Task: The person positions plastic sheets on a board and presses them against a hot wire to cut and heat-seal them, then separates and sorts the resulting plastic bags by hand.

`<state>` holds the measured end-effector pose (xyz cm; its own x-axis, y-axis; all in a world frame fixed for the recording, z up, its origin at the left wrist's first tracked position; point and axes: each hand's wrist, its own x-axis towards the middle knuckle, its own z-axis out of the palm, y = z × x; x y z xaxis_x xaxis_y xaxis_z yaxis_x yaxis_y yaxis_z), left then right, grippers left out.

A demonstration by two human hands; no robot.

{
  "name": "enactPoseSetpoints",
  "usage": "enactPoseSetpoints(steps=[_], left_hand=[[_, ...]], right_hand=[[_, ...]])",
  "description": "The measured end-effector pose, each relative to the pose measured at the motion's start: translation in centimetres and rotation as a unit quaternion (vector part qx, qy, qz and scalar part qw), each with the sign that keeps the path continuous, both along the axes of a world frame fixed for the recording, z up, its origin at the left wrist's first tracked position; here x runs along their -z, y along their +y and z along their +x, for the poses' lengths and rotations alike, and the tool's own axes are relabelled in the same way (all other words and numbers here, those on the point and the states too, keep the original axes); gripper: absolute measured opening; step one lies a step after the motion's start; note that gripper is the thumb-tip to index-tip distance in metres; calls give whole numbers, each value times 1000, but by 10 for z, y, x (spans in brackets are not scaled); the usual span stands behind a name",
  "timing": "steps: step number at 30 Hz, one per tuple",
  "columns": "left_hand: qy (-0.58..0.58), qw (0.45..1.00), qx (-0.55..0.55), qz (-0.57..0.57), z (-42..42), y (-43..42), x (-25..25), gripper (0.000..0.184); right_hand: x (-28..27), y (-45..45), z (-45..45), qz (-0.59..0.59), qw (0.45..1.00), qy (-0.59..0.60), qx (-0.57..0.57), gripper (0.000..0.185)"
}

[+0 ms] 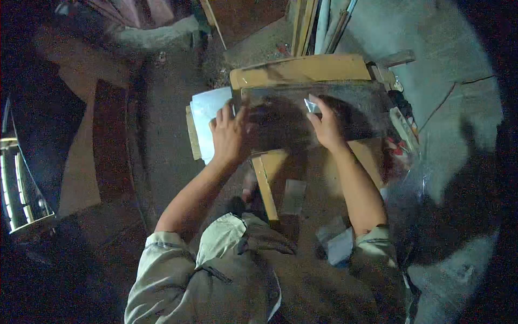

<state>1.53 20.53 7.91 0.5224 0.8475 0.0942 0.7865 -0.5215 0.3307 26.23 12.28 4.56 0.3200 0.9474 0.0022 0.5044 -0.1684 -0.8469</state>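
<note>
My right hand (pixel 328 125) is over the dark top of a low wooden bench (pixel 297 70). Between its thumb and fingertips it pinches a small shiny triangular piece (pixel 311 106), perhaps foil or folded paper. My left hand (pixel 229 133) is at the bench's left end, its fingers bent a little and apart. It overlaps the right edge of a stack of white sheets (pixel 208 119). I make out nothing held in it, though the fingertips are dim and slightly blurred.
Red and white small items and a pale box (pixel 402 129) crowd the bench's right end. Poles (pixel 324 27) lean behind it. A yellowish wooden bar (pixel 265 186) runs toward my lap, with a pale packet (pixel 339 245) near my right knee. The surroundings are dark.
</note>
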Motion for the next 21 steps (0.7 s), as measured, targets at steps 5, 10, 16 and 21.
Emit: enactPoseSetpoints(steps=[5, 10, 16, 21], left_hand=[[71, 991, 110, -26, 7, -26, 19, 83], [41, 994, 100, -12, 14, -22, 27, 87], [43, 995, 86, 27, 20, -6, 21, 82], [53, 990, 124, 30, 14, -23, 28, 79]], right_hand=[[-24, -6, -21, 30, 969, -241, 39, 49], [-16, -20, -42, -37, 927, -367, -72, 49], [13, -6, -34, -30, 915, -400, -36, 56], [15, 1, -37, -29, 899, -436, 10, 57]])
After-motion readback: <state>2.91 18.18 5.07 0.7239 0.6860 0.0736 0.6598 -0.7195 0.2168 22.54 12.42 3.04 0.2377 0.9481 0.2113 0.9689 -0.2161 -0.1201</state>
